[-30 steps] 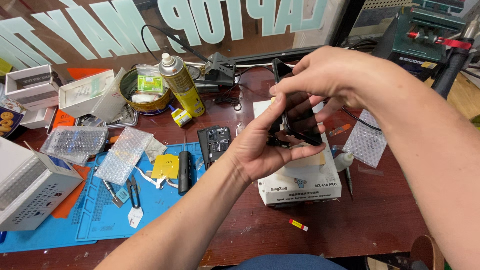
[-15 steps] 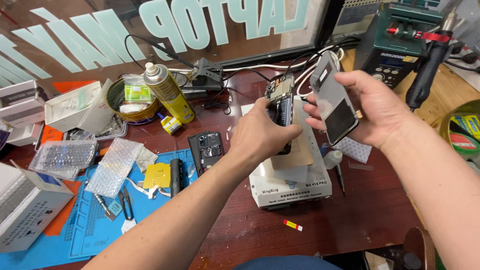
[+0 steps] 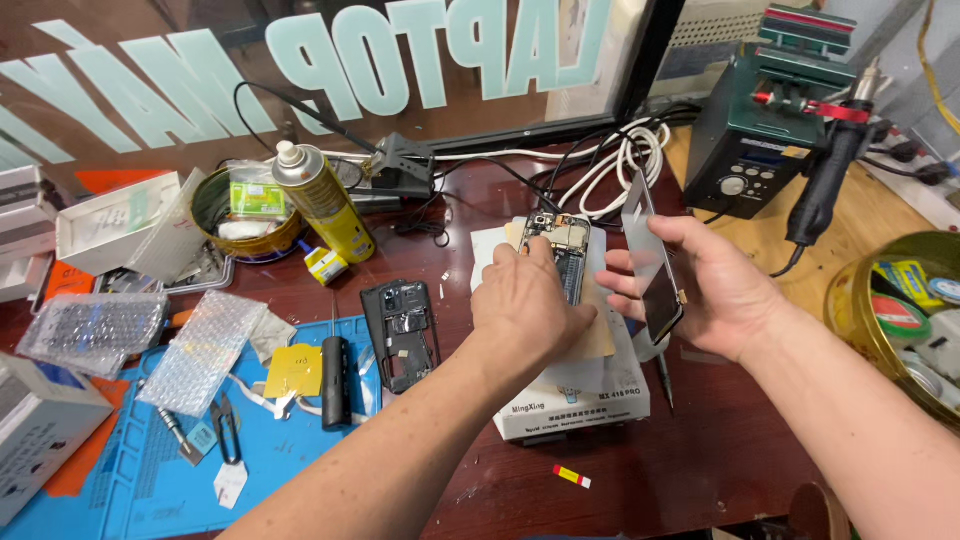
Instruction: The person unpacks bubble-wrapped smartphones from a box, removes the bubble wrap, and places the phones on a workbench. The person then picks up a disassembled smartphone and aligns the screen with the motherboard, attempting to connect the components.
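My left hand point(image 3: 528, 300) presses an opened phone body point(image 3: 566, 244), its circuit board showing, down onto a white box point(image 3: 590, 392). Just to the right, my right hand point(image 3: 712, 290) holds a detached black phone screen point(image 3: 652, 262) on edge, tilted upright and apart from the phone body. A black phone back frame point(image 3: 402, 332) lies to the left of my left hand on the dark wooden table.
A yellow spray can point(image 3: 322, 200) and a round tin point(image 3: 238, 210) stand at the back left. A blue mat point(image 3: 150, 470) holds tweezers, a black driver point(image 3: 336, 382) and bubble wrap. A green soldering station point(image 3: 762, 130) with cables stands at the back right; another tin point(image 3: 900, 320) at the right edge.
The screen has come away from the phone body. My left hand lowered the body onto the white box while my right hand carried the screen off to the right.
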